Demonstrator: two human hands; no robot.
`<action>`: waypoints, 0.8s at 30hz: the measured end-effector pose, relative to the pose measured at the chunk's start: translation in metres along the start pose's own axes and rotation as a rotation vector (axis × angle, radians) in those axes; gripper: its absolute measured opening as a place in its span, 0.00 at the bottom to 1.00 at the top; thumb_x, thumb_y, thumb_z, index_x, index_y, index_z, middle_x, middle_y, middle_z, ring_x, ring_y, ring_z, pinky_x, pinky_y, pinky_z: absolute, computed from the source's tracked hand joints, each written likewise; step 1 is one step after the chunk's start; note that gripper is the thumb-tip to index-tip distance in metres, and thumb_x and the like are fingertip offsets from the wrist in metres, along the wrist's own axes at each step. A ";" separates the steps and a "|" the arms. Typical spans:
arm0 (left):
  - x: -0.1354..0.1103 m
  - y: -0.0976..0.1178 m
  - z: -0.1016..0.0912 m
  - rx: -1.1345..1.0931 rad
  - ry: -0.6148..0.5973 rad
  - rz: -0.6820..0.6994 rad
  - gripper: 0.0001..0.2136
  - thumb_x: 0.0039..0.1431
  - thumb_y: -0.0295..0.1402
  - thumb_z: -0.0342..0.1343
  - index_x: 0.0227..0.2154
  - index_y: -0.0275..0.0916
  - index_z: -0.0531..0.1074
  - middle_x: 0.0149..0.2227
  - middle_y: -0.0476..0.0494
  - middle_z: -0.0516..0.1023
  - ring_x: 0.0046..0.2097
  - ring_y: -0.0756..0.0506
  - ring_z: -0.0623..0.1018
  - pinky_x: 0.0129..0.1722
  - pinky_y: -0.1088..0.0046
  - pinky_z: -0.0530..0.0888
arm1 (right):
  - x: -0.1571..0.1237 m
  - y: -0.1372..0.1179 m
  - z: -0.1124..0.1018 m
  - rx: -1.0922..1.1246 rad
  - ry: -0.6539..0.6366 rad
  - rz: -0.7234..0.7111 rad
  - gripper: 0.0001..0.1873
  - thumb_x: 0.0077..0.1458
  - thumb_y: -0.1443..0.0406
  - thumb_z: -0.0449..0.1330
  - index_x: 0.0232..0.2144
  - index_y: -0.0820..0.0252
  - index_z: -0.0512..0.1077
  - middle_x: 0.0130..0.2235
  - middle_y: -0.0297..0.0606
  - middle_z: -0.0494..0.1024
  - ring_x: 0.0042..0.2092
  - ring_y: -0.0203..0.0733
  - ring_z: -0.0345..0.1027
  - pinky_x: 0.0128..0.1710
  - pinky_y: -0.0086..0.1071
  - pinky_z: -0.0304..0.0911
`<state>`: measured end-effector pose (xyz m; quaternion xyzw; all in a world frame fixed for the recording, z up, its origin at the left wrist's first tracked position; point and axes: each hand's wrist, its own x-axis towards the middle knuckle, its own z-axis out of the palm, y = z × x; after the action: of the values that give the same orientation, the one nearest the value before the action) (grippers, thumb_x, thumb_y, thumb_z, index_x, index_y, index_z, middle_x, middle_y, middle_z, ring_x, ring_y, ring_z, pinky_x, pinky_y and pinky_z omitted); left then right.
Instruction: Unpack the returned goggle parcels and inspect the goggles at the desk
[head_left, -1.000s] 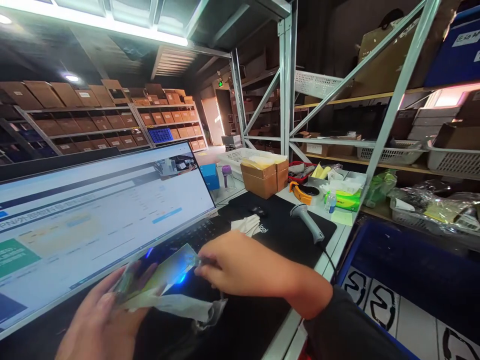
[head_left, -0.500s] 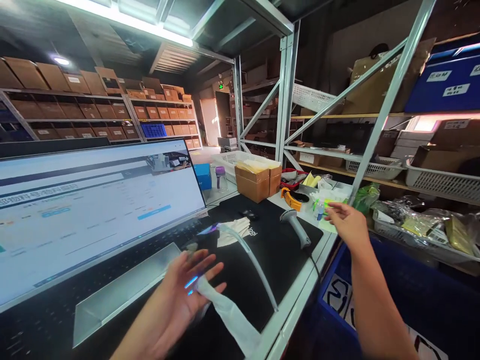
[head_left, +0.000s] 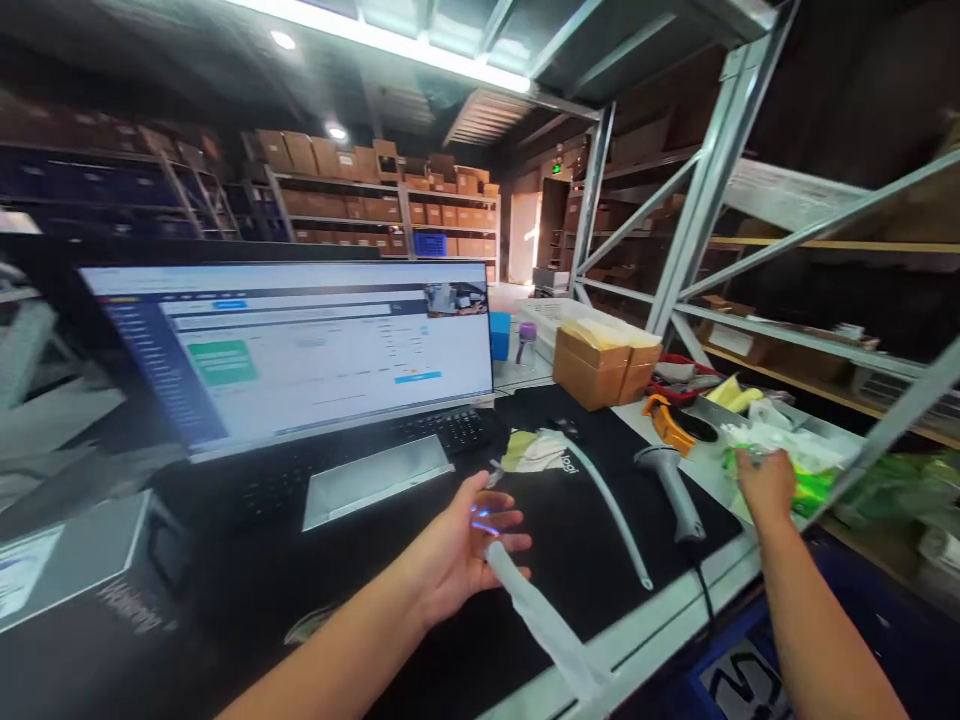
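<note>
My left hand (head_left: 469, 555) is held palm up above the black desk mat, fingers spread, with small blue light streaks across them. A limp, whitish strip (head_left: 536, 600) runs from beside its palm to the metal desk edge; I cannot tell whether the hand bears it. Over on the right, my right hand (head_left: 765, 485) has its fingers curled onto a soft green-and-white packet (head_left: 814, 490); the fingertips are partly hidden. A clear curved tube (head_left: 611, 500) lies on the mat beside a light cloth glove (head_left: 536, 452). Right of it lies a grey barcode scanner (head_left: 675, 490).
A monitor (head_left: 322, 360) and keyboard (head_left: 457, 430) stand on the left, with a grey box (head_left: 97, 590) nearer me. Cardboard boxes (head_left: 592, 370) and an orange tape dispenser (head_left: 669, 425) sit behind the scanner. A metal rack post (head_left: 712, 190) rises at the right.
The view has turned left. My right hand has gone from hovering near the green-and-white packet to touching it. My left hand stays beside the whitish strip.
</note>
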<state>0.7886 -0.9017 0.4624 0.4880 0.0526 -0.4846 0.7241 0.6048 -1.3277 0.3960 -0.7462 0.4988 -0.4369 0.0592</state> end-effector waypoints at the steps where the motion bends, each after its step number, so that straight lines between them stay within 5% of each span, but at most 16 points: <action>1: 0.001 -0.001 0.000 -0.007 -0.012 -0.011 0.18 0.66 0.47 0.51 0.36 0.34 0.72 0.36 0.40 0.77 0.31 0.42 0.80 0.28 0.57 0.81 | -0.001 -0.001 -0.004 0.009 0.022 0.028 0.23 0.63 0.55 0.57 0.49 0.70 0.70 0.43 0.60 0.75 0.45 0.63 0.73 0.40 0.52 0.69; 3: 0.002 -0.004 0.001 -0.019 -0.038 -0.040 0.19 0.66 0.48 0.49 0.36 0.35 0.72 0.36 0.41 0.77 0.31 0.42 0.80 0.27 0.59 0.81 | -0.013 -0.006 -0.020 0.054 0.080 0.051 0.26 0.59 0.52 0.58 0.49 0.69 0.70 0.42 0.65 0.75 0.45 0.70 0.72 0.39 0.54 0.67; 6: 0.003 -0.009 0.003 -0.036 -0.085 -0.089 0.21 0.67 0.50 0.47 0.35 0.34 0.71 0.37 0.41 0.76 0.31 0.43 0.79 0.27 0.61 0.81 | -0.065 -0.025 -0.054 0.241 0.081 -0.059 0.40 0.52 0.51 0.64 0.61 0.64 0.59 0.44 0.59 0.76 0.42 0.65 0.73 0.38 0.51 0.69; 8: 0.002 -0.012 0.005 -0.042 -0.120 -0.123 0.22 0.67 0.50 0.46 0.35 0.34 0.71 0.37 0.40 0.76 0.31 0.43 0.79 0.27 0.61 0.81 | -0.111 -0.046 -0.070 0.435 -0.105 -0.294 0.44 0.52 0.55 0.63 0.65 0.62 0.51 0.43 0.50 0.77 0.39 0.57 0.75 0.37 0.46 0.72; 12: 0.003 -0.017 0.010 -0.022 -0.156 -0.170 0.23 0.67 0.50 0.44 0.34 0.34 0.72 0.36 0.40 0.76 0.30 0.43 0.79 0.26 0.62 0.81 | -0.181 -0.096 -0.077 0.462 -0.473 -0.717 0.34 0.59 0.64 0.56 0.66 0.55 0.51 0.45 0.45 0.76 0.40 0.45 0.76 0.36 0.35 0.73; 18: 0.005 -0.025 0.008 -0.020 -0.180 -0.175 0.23 0.67 0.50 0.44 0.32 0.34 0.72 0.36 0.41 0.76 0.30 0.44 0.79 0.27 0.63 0.81 | -0.195 -0.155 -0.068 0.496 -0.601 -0.880 0.29 0.58 0.69 0.55 0.61 0.49 0.57 0.47 0.41 0.76 0.39 0.43 0.76 0.37 0.35 0.73; 24: 0.004 -0.026 0.004 -0.024 -0.196 -0.192 0.24 0.67 0.51 0.44 0.31 0.34 0.72 0.36 0.41 0.75 0.30 0.43 0.79 0.27 0.62 0.81 | -0.202 -0.171 -0.057 0.563 -0.538 -0.885 0.27 0.56 0.71 0.54 0.57 0.53 0.60 0.47 0.42 0.77 0.41 0.45 0.77 0.37 0.36 0.73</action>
<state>0.7693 -0.9086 0.4457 0.4223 0.0339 -0.5964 0.6818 0.6582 -1.0626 0.4007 -0.9236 -0.0279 -0.3308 0.1915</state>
